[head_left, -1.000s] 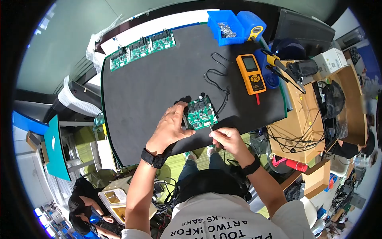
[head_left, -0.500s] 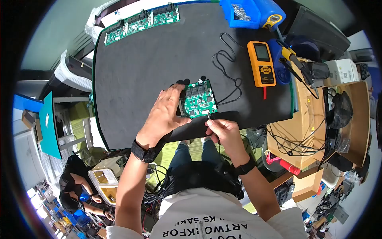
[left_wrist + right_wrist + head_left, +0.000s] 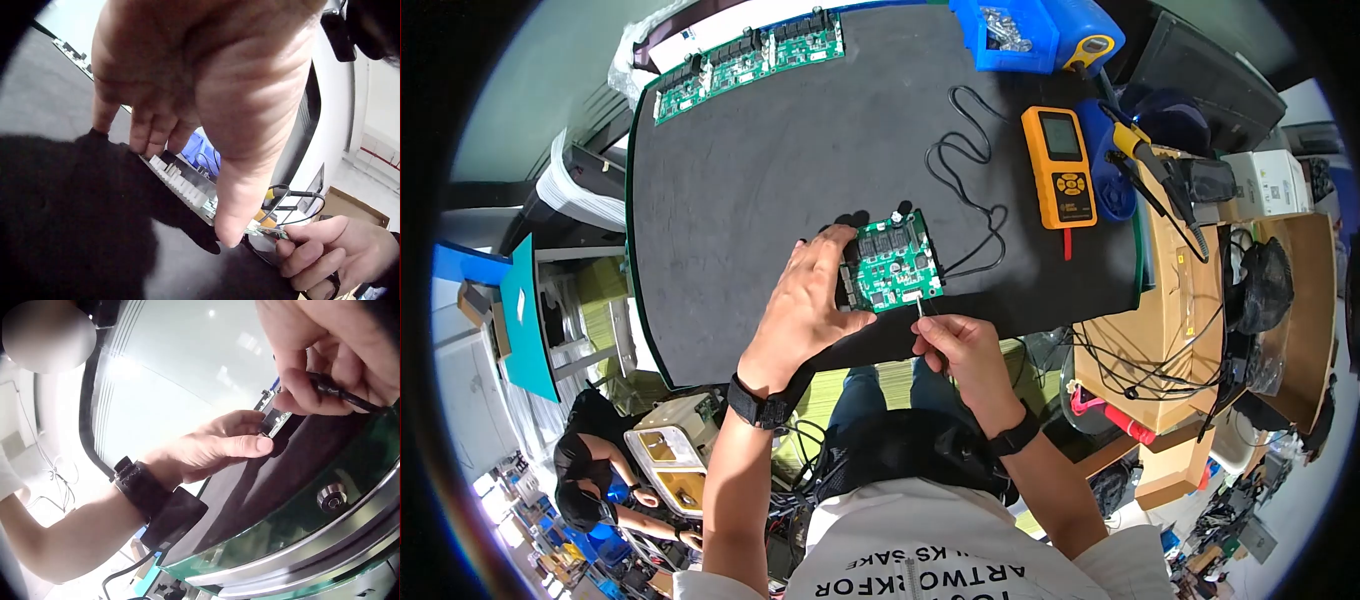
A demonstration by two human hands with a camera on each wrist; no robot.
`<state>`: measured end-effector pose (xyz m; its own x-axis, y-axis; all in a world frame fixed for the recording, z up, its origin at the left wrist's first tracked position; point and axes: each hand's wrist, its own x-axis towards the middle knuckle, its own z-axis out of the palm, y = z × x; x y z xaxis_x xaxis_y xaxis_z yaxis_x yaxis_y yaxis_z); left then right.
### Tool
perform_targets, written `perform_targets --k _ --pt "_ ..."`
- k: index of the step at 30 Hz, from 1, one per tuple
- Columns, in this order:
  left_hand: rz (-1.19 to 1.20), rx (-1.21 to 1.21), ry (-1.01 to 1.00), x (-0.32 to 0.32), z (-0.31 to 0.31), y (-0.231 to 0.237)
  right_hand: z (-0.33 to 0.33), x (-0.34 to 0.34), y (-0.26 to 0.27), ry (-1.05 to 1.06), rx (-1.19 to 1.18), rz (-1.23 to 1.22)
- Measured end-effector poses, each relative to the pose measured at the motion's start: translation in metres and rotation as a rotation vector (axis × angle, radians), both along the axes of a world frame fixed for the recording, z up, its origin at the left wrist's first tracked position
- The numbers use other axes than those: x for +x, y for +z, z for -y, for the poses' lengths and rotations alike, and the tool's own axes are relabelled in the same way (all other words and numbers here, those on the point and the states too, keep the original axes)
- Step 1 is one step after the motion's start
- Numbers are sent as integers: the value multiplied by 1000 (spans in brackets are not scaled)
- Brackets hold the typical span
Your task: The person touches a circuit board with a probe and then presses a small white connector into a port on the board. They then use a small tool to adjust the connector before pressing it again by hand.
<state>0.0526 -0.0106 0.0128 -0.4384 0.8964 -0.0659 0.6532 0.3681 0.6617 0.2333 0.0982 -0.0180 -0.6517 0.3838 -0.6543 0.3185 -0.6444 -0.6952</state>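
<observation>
A green circuit board (image 3: 897, 262) lies near the front edge of the dark mat. My left hand (image 3: 800, 300) spans the board's left side and grips it, thumb at the near edge and fingertips at the far end. In the left wrist view, white connectors (image 3: 181, 181) line the board's side between thumb and fingers. My right hand (image 3: 962, 345) pinches a thin probe whose metal tip (image 3: 919, 304) meets the white connector on the board's near edge. From this hand trails a black cable (image 3: 356, 401); the fingers hide most of the probe's handle.
An orange handheld meter (image 3: 1058, 168) lies to the right, near a loose black cord (image 3: 960, 180). Several similar boards (image 3: 750, 60) line the back left. A blue parts bin (image 3: 1005, 35) stands at the back right. Cardboard boxes (image 3: 1160, 290) sit beyond the right edge; another person (image 3: 595, 460) is at lower left.
The head view has shifted, so the mat's back items sit higher and the meter further right. Both hands keep their hold, with the probe tip still at the board's near-edge connector.
</observation>
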Motion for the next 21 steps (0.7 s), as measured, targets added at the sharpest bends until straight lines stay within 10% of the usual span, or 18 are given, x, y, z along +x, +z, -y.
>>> perform_targets --k 21 --pt "77 -23 21 -3 -1 2 6 6 -2 51 103 -78"
